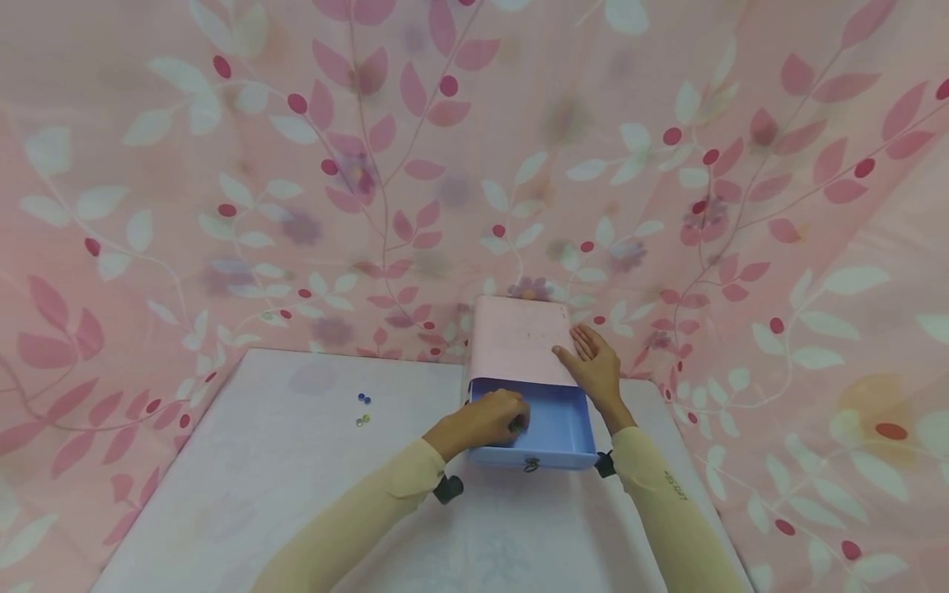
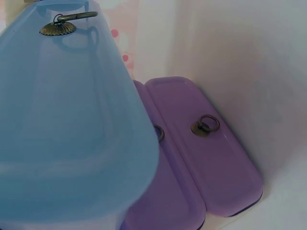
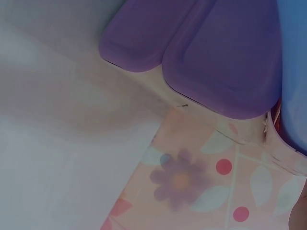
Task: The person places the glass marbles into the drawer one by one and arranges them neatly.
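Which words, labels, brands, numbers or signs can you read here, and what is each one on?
No text is clear enough to quote.
Right sleeve: a line of dark print, too small and blurred to read.
Pink cabinet: faint marks on top, too small to tell whether they are writing.
Blue drawer and purple drawers: none visible on their fronts.

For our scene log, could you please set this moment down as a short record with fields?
Pink cabinet: on the white table
Blue drawer: pulled out, ring pull on its front
Purple drawers: two, below the blue one
Left hand: reaching into the blue drawer, apparently holding a small greenish thing
Right hand: at the cabinet's right edge
Left of cabinet: two blue beads, two paler beads
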Demonstrator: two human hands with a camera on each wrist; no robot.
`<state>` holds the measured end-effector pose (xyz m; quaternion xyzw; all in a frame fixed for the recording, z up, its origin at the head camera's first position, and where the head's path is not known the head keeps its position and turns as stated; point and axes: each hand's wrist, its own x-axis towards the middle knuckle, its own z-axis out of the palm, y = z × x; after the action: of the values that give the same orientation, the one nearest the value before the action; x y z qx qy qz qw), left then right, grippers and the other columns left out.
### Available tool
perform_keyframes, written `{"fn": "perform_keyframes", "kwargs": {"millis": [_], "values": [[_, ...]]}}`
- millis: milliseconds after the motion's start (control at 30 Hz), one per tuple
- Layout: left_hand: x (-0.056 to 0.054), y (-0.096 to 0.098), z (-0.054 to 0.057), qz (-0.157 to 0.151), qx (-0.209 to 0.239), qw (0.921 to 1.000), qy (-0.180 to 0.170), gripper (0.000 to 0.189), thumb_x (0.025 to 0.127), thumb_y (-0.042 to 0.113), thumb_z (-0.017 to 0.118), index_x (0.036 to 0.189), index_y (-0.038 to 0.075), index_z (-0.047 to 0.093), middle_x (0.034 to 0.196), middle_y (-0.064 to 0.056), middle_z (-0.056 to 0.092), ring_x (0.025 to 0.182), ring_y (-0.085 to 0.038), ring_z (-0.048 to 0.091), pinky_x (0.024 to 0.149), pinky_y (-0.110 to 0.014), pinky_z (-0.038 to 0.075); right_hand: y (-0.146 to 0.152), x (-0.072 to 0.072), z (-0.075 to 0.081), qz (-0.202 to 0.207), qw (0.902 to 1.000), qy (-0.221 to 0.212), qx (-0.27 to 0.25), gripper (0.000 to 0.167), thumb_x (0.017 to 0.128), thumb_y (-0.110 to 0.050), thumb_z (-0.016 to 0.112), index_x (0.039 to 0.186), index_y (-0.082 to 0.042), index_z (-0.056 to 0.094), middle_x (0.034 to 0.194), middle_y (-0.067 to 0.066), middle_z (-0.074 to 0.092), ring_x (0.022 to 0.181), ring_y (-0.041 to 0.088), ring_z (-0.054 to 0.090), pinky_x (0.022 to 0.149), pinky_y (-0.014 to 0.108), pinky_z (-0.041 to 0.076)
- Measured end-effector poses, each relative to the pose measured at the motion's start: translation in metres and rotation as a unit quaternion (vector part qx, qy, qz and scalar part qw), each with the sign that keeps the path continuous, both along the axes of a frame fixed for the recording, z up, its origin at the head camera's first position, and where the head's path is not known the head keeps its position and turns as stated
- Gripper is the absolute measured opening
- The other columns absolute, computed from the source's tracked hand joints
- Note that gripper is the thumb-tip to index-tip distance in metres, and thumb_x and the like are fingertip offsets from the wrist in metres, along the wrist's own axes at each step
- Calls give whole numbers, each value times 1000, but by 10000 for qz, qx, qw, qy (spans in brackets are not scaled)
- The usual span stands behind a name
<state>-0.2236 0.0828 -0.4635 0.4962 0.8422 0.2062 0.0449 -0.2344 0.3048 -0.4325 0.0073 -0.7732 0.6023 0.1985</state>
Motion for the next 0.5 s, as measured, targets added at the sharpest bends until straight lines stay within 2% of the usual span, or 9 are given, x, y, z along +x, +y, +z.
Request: {"fn": "perform_keyframes", "kwargs": {"millis": [267,500], "values": [[0,7,-3,-236,121,9985,-469,15,81,7,77,95,11,72,88,8,65,78,2,56,71,-10,47,1,-1,-4,24,9999,-34,-155,72,79,0,79,140,9,43,141,27,46,131,37,45,104,41,38],[-1,10,-3,-257,203,9980,-538,14,81,7,77,93,12,71,88,9,64,77,3,56,70,-9,47,2,-2,-2,37,9999,-19,-137,71,79,-1,79,140,7,43,141,27,46,130,37,45,105,41,38]]}}
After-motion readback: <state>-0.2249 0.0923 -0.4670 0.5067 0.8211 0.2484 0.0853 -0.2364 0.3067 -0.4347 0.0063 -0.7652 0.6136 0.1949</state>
